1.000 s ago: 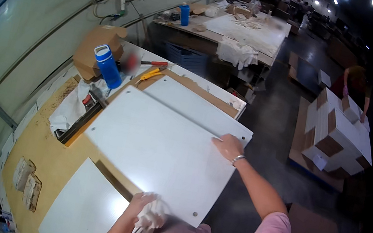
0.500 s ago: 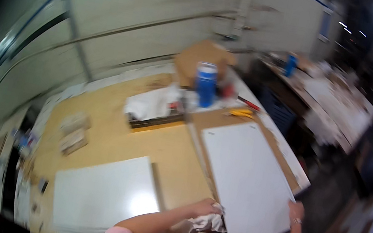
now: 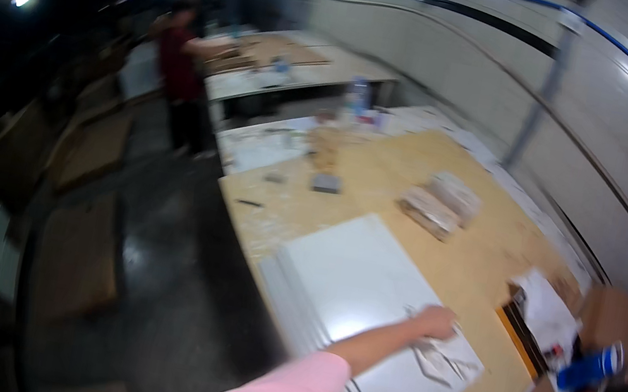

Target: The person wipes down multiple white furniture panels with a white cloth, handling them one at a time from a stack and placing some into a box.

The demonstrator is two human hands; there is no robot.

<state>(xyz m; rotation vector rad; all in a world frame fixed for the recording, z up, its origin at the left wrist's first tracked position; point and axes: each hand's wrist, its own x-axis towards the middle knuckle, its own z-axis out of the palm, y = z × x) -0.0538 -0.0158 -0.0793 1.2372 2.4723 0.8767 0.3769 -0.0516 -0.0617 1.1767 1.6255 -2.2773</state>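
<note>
Far to the left of the fingers, a flat brown rectangular board [image 3: 77, 255] lies on the dark grey floor [image 3: 169, 254]. Nearer, but well beyond the fingers, a person in a dark red top [image 3: 179, 55] reaches over a white-topped table [image 3: 354, 64] that bears flat brown sheets [image 3: 285, 48]. Left of the fingers and farther off, a small grey rectangular block [image 3: 325, 184] sits on a broad tan tabletop [image 3: 507, 247]. Directly under the fingers and spreading left of them is a stack of smooth white rectangular panels [image 3: 352, 266], its layered edges facing the person. The left hand [image 3: 436, 322] is over the top panel near its right edge, fingers clamped on a crumpled white cloth [image 3: 436, 362], which spreads onto the panel. The right hand is out of view, so I cannot tell how its fingers stand. Beyond the left fingers lie two pale, blurred blocks [image 3: 438, 205], side by side. Right of the fingers come a black-and-yellow long box [image 3: 519, 341], a tilted blue cylindrical bottle with a white lid [image 3: 590, 368] and a brown cardboard box [image 3: 611, 320].
</note>
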